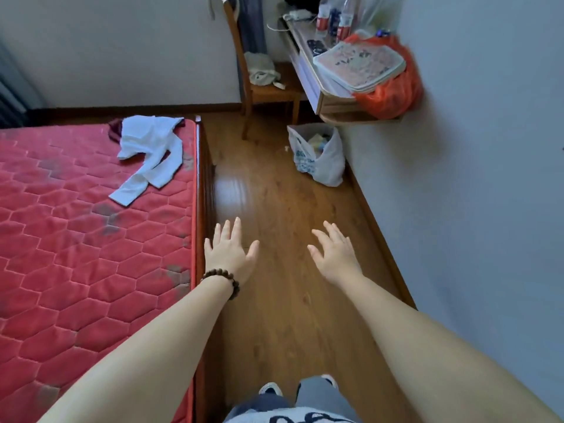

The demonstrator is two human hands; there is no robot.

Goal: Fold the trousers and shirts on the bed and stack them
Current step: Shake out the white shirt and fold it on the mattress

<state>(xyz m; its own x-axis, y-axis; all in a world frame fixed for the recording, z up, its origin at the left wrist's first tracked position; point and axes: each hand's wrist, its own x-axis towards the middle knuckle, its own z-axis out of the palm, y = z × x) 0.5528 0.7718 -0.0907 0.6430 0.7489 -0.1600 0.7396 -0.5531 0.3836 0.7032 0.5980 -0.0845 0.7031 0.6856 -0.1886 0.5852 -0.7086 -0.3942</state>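
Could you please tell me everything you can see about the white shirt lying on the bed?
The white shirt is a long-sleeved garment of thin-looking cloth, lying unfolded and crumpled near the far right corner of the red quilted mattress. One sleeve trails toward the camera, its cuff flat on the mattress. Its upper edge overlaps a dark maroon garment that is mostly hidden beneath it. Neither hand touches it.
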